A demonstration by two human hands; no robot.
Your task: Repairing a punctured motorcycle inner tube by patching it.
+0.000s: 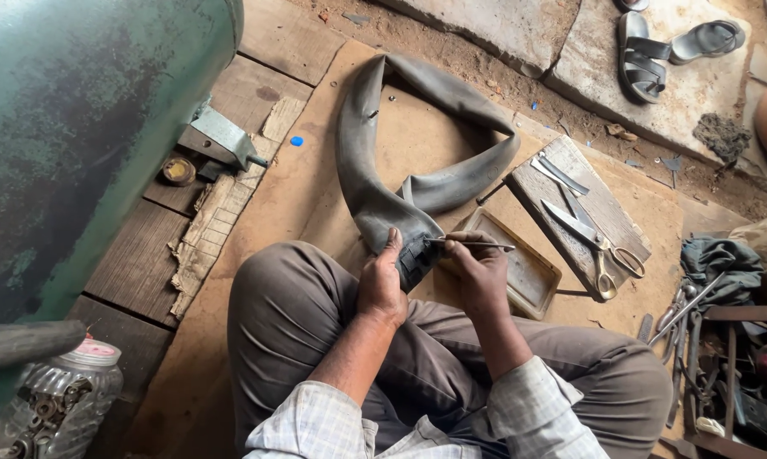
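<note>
Looking down over my knees, I see my left hand (pixel 382 285) clamped around a fold of the grey rubber inner tube (pixel 375 183), thumb up along its left edge and fingers wrapped behind it. The tube loops away from me across the brown board (pixel 315 183) and doubles back, so both ends of the loop meet at my grip — a dark patch (pixel 416 257) shows on the folded part just beside my thumb.

My right hand (pixel 478 276) is closed in a pinch on a thin metal tool (pixel 472 245), which lies nearly level; its left end touches the tube at the patch and its right end sticks out past my knuckles.

Just beyond my right hand sits a shallow rectangular tray (pixel 528 276), and past it a wooden block (pixel 604 208) carrying a pair of scissors (pixel 591 238) and a flat metal blade (pixel 560 174). To my left stands a large green tank (pixel 77 127), with a clear plastic jar (pixel 60 395) of metal parts near my left knee. At the far right there is a heap of tools (pixel 706 340), and a pair of sandals (pixel 655 47) rests on the stone slabs well apart from me.
</note>
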